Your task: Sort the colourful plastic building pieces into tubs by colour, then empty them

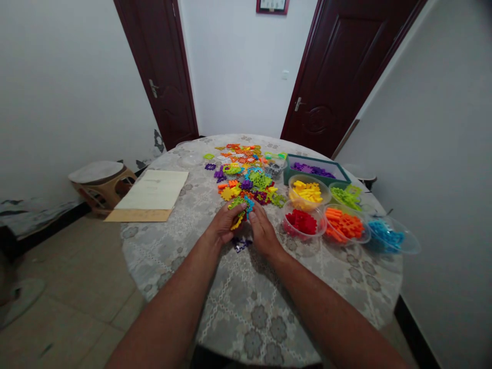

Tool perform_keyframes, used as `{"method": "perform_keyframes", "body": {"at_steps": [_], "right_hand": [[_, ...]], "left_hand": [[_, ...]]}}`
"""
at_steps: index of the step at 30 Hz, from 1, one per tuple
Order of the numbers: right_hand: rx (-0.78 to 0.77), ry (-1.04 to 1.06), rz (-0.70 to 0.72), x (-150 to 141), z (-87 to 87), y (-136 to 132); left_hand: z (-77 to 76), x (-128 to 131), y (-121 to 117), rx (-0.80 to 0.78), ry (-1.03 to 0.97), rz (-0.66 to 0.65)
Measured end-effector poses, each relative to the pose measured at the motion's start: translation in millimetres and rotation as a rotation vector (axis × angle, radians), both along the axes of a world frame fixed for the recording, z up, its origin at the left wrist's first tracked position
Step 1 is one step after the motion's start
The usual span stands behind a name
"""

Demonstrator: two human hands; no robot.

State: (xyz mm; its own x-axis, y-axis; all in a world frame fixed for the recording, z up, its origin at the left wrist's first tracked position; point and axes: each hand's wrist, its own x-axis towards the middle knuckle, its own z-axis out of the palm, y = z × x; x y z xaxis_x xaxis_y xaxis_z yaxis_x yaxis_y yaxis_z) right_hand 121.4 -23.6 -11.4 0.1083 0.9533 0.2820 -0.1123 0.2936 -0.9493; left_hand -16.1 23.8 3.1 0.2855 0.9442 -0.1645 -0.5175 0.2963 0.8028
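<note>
Holding pieces point(249, 205), left hand point(223, 223) and right hand point(264, 233) sit inside the table edge point(134, 259).

Left arm: your left forearm point(169, 302) is bare, coming in from the lower left and angled inward.
Right arm: your right forearm point(330, 307) is bare too, in from the lower right, mirroring it.
Left hand: your left hand point(224, 223) is curled in a grip, thumb point(239, 208) laid over the top, pointing inward.
Right hand: your right hand point(264, 233) has its back turned up, fingers close together, reaching forward and inward, tips bent in a pinch.
Wrists: you hold both nearly straight.
Spacing: your hands nearly meet at the fingertips; forearms spread well apart toward you.
</note>
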Motion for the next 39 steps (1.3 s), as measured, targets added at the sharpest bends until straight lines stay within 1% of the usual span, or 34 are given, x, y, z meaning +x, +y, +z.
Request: {"method": "perform_keyframes", "body": {"at_steps": [2, 4, 7, 9, 10, 12, 15, 17, 19, 21, 23, 26, 27, 29, 32, 35, 37, 38, 39], "right_hand": [[-0.023, 0.028, -0.027, 0, -1.6, 3], [-0.037, 0.055, -0.001, 0, -2.2, 5], [-0.046, 0.061, 0.036, 1, -1.7, 6], [-0.062, 0.016, 0.008, 3, -0.9, 4], [-0.062, -0.049, -0.01, 4, -0.2, 2], [-0.028, -0.275, -0.015, 8, 2.0, -4], [0.071, -0.711, 0.051, 13, 7.6, -18], [0.082, -0.951, 0.104, 12, 12.0, -28], [0.055, -1.118, 0.142, 8, 15.8, -35], [0.042, -1.198, 0.156, 5, 18.3, -37], [0.035, -1.204, 0.155, 5, 19.4, -36], [0.019, -1.105, 0.188, 10, 19.9, -32], [0.02, -1.055, 0.224, 13, 21.0, -31], [0.032, -0.956, 0.341, 20, 27.0, -31], [0.048, -0.865, 0.542, 33, 48.6, -34], [0.06, -0.848, 0.651, 56, 79.1, -40], [0.041, -0.84, 0.647, 79, 97.1, -37], [0.034, -0.829, 0.596, 92, 104.1, -31], [0.03, -0.809, 0.505, 107, 109.5, -22]], "left_hand": [[-3.0, -2, -1, -0.035, -0.024, -0.026], [-5.8, -3, -2, -0.085, -0.046, -0.044], [-8.1, -6, -1, -0.113, -0.086, -0.03], [-8.0, -12, 3, -0.104, -0.131, -0.008], [-7.5, -16, 5, -0.096, -0.159, 0.004], [-6.3, -24, 9, -0.078, -0.209, 0.032], [-4.4, -32, 14, -0.062, -0.256, 0.083], [-3.4, -33, 15, -0.06, -0.265, 0.089], [-2.9, -31, 15, -0.058, -0.258, 0.072], [-2.8, -28, 15, -0.054, -0.245, 0.052], [-2.9, -25, 16, -0.05, -0.231, 0.048], [-2.4, -22, 16, -0.039, -0.216, 0.053], [-2.1, -21, 17, -0.035, -0.212, 0.051], [-2.0, -19, 16, -0.027, -0.201, 0.04], [-3.8, -17, 16, -0.023, -0.18, 0.024], [-6.9, -16, 17, -0.018, -0.155, 0.025], [-7.8, -14, 16, -0.013, -0.126, 0.027], [-7.6, -12, 15, -0.01, -0.11, 0.025], [-7.0, -11, 14, -0.009, -0.096, 0.022]]}}
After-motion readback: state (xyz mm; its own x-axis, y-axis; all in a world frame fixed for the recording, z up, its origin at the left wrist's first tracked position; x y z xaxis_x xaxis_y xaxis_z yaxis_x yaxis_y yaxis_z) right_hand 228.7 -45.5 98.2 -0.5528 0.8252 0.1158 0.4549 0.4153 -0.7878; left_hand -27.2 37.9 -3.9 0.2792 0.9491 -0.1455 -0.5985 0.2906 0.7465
